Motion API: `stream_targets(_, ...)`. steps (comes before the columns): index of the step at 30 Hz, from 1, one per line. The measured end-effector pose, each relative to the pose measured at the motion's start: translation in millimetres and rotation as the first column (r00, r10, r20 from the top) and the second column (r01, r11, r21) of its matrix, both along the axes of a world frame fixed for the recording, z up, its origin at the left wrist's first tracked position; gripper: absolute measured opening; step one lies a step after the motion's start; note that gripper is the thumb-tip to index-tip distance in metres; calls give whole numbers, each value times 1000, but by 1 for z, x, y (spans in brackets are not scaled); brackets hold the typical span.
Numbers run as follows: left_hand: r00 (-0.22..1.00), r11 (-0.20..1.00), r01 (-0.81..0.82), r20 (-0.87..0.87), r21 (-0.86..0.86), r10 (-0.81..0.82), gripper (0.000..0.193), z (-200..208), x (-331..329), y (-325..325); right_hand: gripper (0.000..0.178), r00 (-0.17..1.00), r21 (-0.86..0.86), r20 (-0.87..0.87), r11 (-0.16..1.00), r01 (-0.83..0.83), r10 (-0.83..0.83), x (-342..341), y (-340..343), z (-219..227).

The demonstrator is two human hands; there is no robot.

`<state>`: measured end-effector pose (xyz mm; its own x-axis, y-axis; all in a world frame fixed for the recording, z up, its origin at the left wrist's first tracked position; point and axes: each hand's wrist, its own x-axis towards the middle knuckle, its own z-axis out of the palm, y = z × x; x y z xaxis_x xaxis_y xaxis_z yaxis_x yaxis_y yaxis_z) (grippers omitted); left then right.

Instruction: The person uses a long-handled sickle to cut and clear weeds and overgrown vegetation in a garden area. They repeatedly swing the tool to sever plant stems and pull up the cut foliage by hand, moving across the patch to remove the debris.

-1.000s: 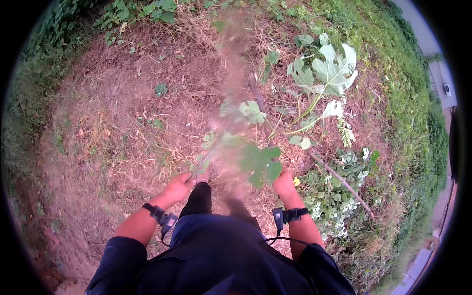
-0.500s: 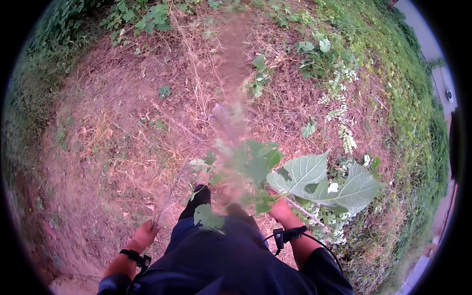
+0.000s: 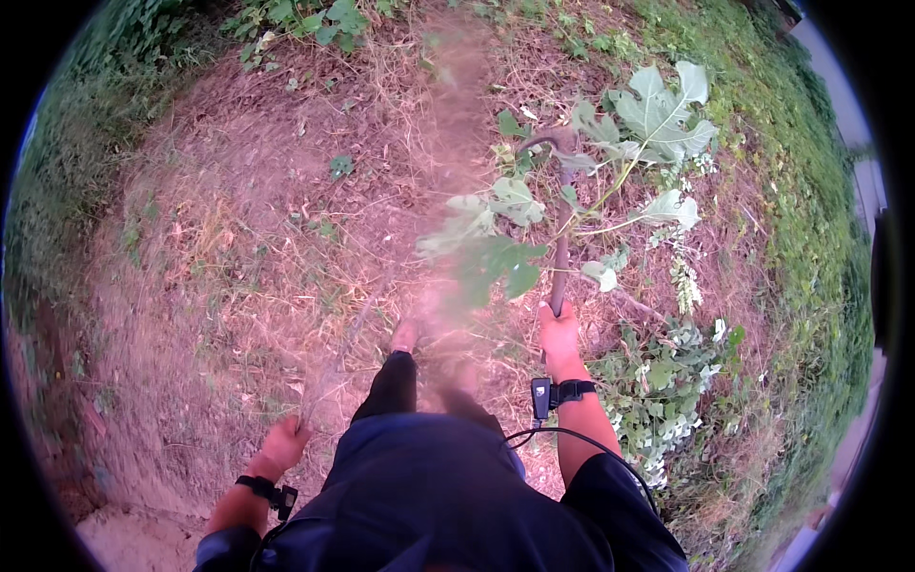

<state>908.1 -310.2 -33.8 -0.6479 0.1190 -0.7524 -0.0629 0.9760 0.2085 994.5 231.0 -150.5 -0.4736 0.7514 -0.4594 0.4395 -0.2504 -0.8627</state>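
Note:
My right hand (image 3: 559, 334) is closed round the brown wooden handle of a sickle (image 3: 560, 267), held out in front on the right. Its dark curved blade bends to the left at the far end. A leafy stem (image 3: 610, 194) with large, lobed green leaves lies across the handle in view; whether it touches the sickle I cannot tell. At lower left, my left hand (image 3: 286, 443) is closed on a thin branch (image 3: 335, 367) that slants up and away to the right. A blurred vertical streak hides part of the middle.
Dry grass and straw cover the sloping ground (image 3: 257, 219). Low leafy plants (image 3: 667, 381) grow to the right of my right arm. A green bank (image 3: 791, 210) runs along the right, with a pale wall beyond. My foot (image 3: 404, 336) stands at centre.
My right hand has swung forward, bringing the sickle from crosswise to upright in view. The large leaves have shifted up and away from my body. My left hand has barely moved.

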Motion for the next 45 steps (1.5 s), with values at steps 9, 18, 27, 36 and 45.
stream_targets(9, 999, 999, -33, -11, 7, 33, 32, 4, 58, -57, 12, 969, 107, -118, 968, 229, -216, 2, 31, 30)
stream_targets(18, 975, 967, -222, -57, -122, 216, 31, 9, 150, -196, 19, 998, 257, -24, 965, -49, 57, -12, 44, 48)
stream_targets(27, 940, 907, -98, -337, -408, -50, 29, 87, 114, -175, 37, 589, 215, 655, 631, -746, 474, -155, 22, 1)
stream_targets(36, 875, 851, -23, -423, -524, -236, 29, 106, 34, -212, 35, 265, 60, 862, 433, -899, 431, -131, 87, 23)
stream_targets(45, 617, 806, 62, -612, -588, -495, 16, 137, -105, -233, 34, 477, 141, 812, 680, -719, 336, 86, 66, 109)
